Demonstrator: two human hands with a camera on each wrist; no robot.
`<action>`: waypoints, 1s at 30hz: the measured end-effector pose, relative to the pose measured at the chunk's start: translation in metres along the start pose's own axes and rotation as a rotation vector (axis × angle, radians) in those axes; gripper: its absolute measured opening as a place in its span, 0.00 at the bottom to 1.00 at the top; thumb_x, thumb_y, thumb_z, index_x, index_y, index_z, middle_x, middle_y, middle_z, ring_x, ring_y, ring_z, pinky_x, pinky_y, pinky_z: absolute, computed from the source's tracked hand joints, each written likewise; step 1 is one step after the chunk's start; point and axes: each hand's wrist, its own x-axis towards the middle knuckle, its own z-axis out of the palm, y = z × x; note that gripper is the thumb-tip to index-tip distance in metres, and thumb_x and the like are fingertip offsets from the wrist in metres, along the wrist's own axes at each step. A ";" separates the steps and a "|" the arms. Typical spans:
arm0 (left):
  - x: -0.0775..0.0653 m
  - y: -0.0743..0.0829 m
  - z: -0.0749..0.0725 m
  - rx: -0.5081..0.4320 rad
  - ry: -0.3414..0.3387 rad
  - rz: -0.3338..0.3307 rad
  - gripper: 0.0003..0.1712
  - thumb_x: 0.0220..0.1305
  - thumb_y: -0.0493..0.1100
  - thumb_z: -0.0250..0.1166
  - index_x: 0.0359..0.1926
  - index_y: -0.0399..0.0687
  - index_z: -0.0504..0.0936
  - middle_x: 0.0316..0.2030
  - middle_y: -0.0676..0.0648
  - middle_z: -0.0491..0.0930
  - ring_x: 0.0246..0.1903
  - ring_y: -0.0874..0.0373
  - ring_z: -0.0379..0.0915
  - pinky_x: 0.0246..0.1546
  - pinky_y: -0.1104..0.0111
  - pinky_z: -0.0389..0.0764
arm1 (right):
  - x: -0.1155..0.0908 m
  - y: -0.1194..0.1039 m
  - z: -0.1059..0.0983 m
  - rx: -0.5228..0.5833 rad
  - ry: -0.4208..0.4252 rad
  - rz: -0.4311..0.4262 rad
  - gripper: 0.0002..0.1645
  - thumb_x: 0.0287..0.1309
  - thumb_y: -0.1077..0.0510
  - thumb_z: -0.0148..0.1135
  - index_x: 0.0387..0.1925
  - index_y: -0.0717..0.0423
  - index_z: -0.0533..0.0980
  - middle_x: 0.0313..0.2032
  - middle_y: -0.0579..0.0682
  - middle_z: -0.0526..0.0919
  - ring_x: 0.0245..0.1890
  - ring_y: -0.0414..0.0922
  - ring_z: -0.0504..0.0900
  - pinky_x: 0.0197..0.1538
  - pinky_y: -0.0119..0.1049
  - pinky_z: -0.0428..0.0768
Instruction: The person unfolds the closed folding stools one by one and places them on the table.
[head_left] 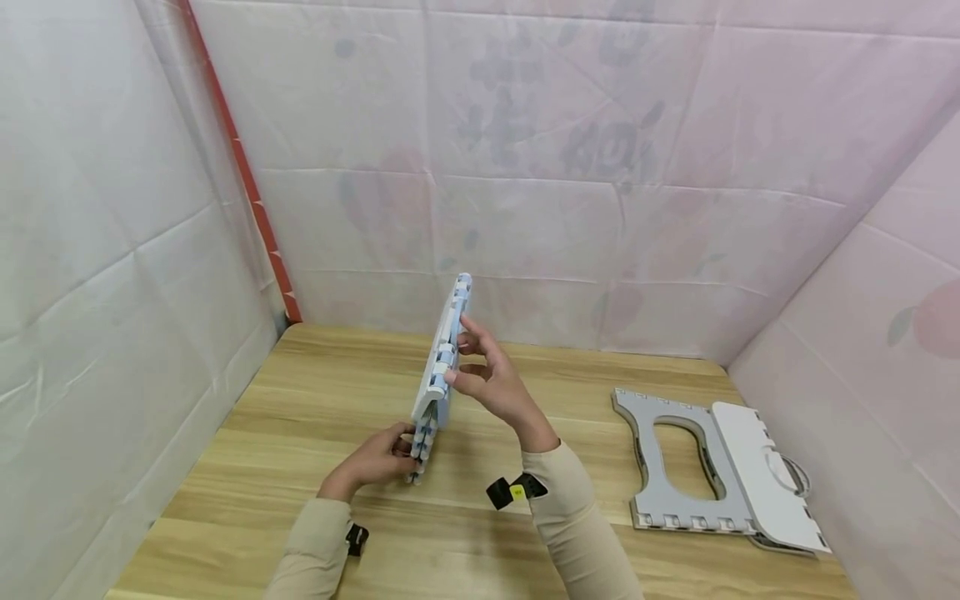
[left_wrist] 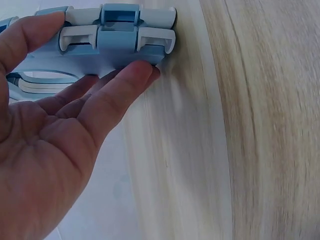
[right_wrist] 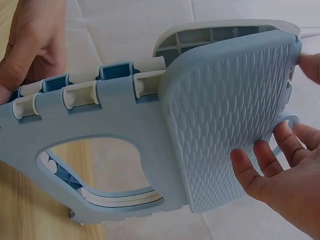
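A: Head view. Position of the blue stool [head_left: 444,354]?
B: Mid-frame, seen edge-on and tilted, raised at its upper end over the wooden surface [head_left: 300,417]. Whether its lower end touches the wood, I cannot tell.
A: Hands?
B: Both engaged. Left hand [head_left: 378,458] grips the lower end; right hand [head_left: 501,385] holds higher up, thumb on the hinged edge, other fingers bent on the right side.
A: Nearby items?
B: Grey stool [head_left: 657,492], folded flat at the right of the surface, well apart from the blue one. Its white panel [head_left: 757,467] lies on the right half. Pale sheeting [head_left: 525,225] stands behind, with a red strip [head_left: 247,179] to the left.
A: Left wrist view.
B: Left hand's grip confirmed: thumb over the hinges [left_wrist: 117,32], fingers beneath the frame. Hinges alternate blue and white.
A: Right wrist view.
B: Ribbed panel [right_wrist: 225,115] faces the camera. Right hand has several fingertips at its face and lower edge, another digit at the upper right corner. A pale-rimmed panel [right_wrist: 215,34] sits behind, its gridded underside showing through a gap. Leg frame [right_wrist: 120,117] extends left, an oval opening through it; left hand is at the frame's far end.
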 end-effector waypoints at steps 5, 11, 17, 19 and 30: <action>0.000 0.000 0.001 -0.028 -0.010 -0.004 0.35 0.52 0.37 0.67 0.60 0.31 0.65 0.43 0.40 0.77 0.42 0.48 0.74 0.39 0.57 0.76 | -0.001 0.001 0.003 -0.097 -0.063 -0.042 0.50 0.46 0.68 0.65 0.68 0.69 0.50 0.55 0.70 0.62 0.52 0.65 0.63 0.53 0.61 0.64; 0.003 -0.002 0.001 -0.031 -0.037 0.013 0.34 0.52 0.38 0.66 0.59 0.33 0.65 0.41 0.42 0.77 0.39 0.50 0.74 0.38 0.58 0.76 | -0.001 0.003 0.011 -0.276 -0.105 -0.112 0.54 0.41 0.71 0.70 0.68 0.70 0.50 0.57 0.69 0.60 0.51 0.65 0.64 0.49 0.55 0.67; -0.002 0.009 -0.004 -0.061 -0.055 0.022 0.34 0.54 0.36 0.65 0.60 0.31 0.63 0.41 0.40 0.76 0.40 0.48 0.74 0.37 0.57 0.76 | 0.008 0.032 0.012 -0.309 -0.083 -0.141 0.60 0.37 0.66 0.75 0.70 0.59 0.50 0.58 0.59 0.61 0.51 0.55 0.65 0.49 0.49 0.69; -0.002 0.005 -0.006 -0.063 -0.054 0.016 0.34 0.55 0.37 0.65 0.61 0.32 0.63 0.41 0.41 0.76 0.40 0.49 0.73 0.38 0.58 0.76 | 0.012 0.043 0.013 -0.308 -0.084 -0.155 0.61 0.36 0.63 0.76 0.70 0.55 0.50 0.59 0.55 0.61 0.50 0.52 0.65 0.48 0.46 0.70; -0.015 0.024 -0.006 -0.045 -0.055 0.047 0.32 0.55 0.37 0.64 0.59 0.30 0.64 0.41 0.40 0.77 0.40 0.49 0.73 0.39 0.58 0.75 | 0.008 0.015 0.020 -0.278 -0.104 -0.163 0.57 0.37 0.71 0.70 0.67 0.71 0.48 0.58 0.68 0.58 0.46 0.64 0.63 0.45 0.49 0.69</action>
